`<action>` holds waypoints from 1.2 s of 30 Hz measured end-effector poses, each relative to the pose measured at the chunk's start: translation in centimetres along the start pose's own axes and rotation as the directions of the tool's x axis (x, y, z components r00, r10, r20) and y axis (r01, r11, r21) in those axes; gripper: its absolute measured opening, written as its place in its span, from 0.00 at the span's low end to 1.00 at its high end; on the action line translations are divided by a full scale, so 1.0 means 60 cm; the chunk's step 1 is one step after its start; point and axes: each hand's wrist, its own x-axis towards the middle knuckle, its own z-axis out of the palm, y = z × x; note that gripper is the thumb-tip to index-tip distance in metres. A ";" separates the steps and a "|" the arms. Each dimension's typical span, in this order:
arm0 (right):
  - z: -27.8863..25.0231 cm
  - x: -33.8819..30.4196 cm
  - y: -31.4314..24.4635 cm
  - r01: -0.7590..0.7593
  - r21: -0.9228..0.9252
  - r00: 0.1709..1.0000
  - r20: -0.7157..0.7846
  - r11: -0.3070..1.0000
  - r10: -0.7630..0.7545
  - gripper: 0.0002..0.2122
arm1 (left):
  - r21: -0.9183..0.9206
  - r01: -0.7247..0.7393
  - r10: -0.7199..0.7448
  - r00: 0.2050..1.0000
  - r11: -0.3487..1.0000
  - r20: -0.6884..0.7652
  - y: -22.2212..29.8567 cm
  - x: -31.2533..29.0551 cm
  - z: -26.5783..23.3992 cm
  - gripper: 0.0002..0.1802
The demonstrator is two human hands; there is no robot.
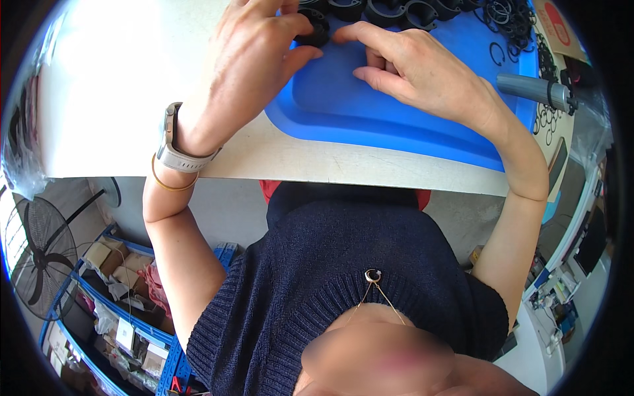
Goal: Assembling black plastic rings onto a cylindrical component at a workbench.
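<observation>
Left hand (pixel 254 56) pinches black ring part (pixel 313 30) over blue tray (pixel 370 112); right hand (pixel 413 66) fingertip touches it, fingers curled.

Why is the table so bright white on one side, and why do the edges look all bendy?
In the head view, strong light washes out the table at upper left, hiding its surface. The fisheye lens curves the table's front edge and leaves black corners. The left hand and right hand, over the blue tray, look sharp; a patch at the bottom is blurred.
</observation>
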 end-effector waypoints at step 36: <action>0.027 -0.001 0.013 0.158 -0.123 0.979 -0.110 0.980 -0.171 0.16 | -0.065 -0.021 0.020 1.000 0.998 -0.020 -0.032 -0.008 0.009 0.11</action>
